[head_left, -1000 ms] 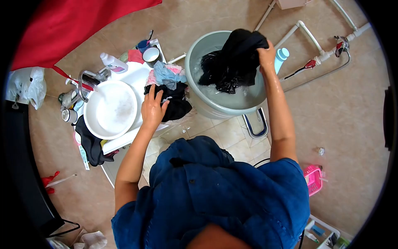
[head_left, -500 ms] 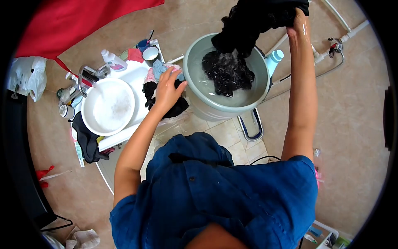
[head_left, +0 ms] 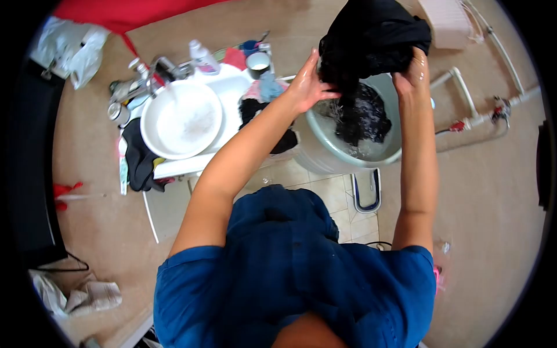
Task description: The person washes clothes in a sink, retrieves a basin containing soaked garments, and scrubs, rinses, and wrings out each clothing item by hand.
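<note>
A wet black garment is held up over the grey washing tub, its lower end hanging down to the water. My right hand is closed on the garment's right side, its fingers partly hidden by the cloth. At the garment's left edge, my left hand is open with fingers and thumb apart; whether it touches the cloth I cannot tell. More black clothing lies in the water inside the tub.
Left of the tub is a white sink with a white basin under the faucet. Small clothes hang over the sink's right side. White pipes run along the right wall. A red cloth hangs at the upper left.
My left hand has moved from beside the sink up to the garment's left edge. My right hand has come lower with the garment. The view has shifted, so the sink and tub appear farther right.
</note>
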`<control>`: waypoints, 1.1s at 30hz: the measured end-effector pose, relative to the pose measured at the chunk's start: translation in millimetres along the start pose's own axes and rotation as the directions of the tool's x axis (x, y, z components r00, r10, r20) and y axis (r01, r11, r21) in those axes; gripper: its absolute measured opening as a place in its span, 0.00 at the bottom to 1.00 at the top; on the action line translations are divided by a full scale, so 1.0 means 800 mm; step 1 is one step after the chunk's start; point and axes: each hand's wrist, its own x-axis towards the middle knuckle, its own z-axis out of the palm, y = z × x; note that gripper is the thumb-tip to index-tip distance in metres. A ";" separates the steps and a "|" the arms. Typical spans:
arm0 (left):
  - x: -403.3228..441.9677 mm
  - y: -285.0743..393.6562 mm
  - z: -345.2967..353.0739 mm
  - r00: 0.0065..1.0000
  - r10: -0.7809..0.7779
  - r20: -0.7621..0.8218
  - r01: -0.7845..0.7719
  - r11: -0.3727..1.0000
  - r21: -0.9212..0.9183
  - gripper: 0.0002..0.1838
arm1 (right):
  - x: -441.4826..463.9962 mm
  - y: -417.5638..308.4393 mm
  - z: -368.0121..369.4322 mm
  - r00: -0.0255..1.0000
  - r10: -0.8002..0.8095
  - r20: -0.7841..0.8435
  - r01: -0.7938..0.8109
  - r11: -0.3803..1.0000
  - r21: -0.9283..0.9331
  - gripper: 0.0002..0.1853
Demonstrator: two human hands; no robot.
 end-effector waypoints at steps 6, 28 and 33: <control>-0.069 0.069 -0.037 0.894 0.417 -0.165 -0.421 0.907 0.016 0.29 | -0.088 0.050 0.128 0.994 0.081 0.068 -0.079 0.997 -0.022 0.21; -0.368 0.175 -0.488 0.738 0.645 -0.198 0.540 -0.389 0.747 0.25 | -0.169 0.693 0.171 0.761 0.324 0.562 0.388 0.467 -0.795 0.23; -0.328 0.144 -0.525 0.737 0.465 -0.491 0.673 -0.434 0.599 0.41 | -0.197 0.722 0.180 0.745 0.520 0.417 0.437 0.091 -0.895 0.29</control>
